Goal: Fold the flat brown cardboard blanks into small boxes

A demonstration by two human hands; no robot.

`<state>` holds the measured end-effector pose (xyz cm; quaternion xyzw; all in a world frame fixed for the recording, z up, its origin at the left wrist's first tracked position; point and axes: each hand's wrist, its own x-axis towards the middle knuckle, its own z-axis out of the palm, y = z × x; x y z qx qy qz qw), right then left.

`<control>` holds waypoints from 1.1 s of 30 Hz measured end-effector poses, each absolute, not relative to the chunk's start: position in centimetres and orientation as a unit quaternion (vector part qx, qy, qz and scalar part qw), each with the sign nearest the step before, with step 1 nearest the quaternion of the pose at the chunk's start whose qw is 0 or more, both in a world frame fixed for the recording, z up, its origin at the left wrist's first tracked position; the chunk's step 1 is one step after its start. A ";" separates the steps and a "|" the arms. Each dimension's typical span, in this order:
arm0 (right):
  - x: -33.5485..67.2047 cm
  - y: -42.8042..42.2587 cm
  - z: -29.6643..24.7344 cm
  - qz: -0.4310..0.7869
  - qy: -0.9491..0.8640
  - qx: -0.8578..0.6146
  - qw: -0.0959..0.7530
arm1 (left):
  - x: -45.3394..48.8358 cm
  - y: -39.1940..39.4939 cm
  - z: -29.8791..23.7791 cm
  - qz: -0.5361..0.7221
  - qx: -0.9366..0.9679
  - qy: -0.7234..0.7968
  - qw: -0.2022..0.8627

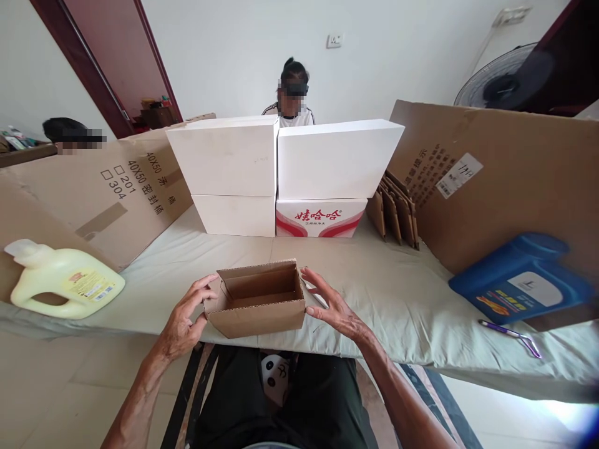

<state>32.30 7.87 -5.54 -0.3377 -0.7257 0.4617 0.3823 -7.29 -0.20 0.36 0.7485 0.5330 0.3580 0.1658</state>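
A small brown cardboard box (pixel 262 319) stands open at the top near the table's front edge. My left hand (pixel 183 321) grips its left end, fingers on the upper edge and thumb by the front corner. At the other end, my right hand (pixel 337 315) spans the right side, with fingertips at the back corner and thumb at the front one. The box's inside shows bare cardboard. Behind it rise stacked white boxes (pixel 229 159), one of them with red print (pixel 322 218).
Large cardboard panels (pixel 505 168) flank the table (pixel 397 299). A pale yellow jug (pixel 65 280) lies left; a blue jug (pixel 519 280) and purple pen-like item (pixel 510 333) lie right. Folded cardboard pieces (pixel 395 212) lean behind. One person (pixel 292 93) sits opposite, another (pixel 68 132) at left.
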 end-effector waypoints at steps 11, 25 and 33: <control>31.0 7.3 -6.0 0.448 -0.739 -0.326 0.383 | -7.0 -1.1 0.4 0.343 0.761 0.522 0.176; 30.3 6.9 -5.4 0.458 -0.720 -0.350 0.386 | -8.7 -0.8 -2.7 0.333 0.692 0.522 0.372; 31.0 7.1 -2.9 0.567 -0.666 -0.309 0.372 | -6.9 1.2 0.3 0.411 0.520 0.603 0.445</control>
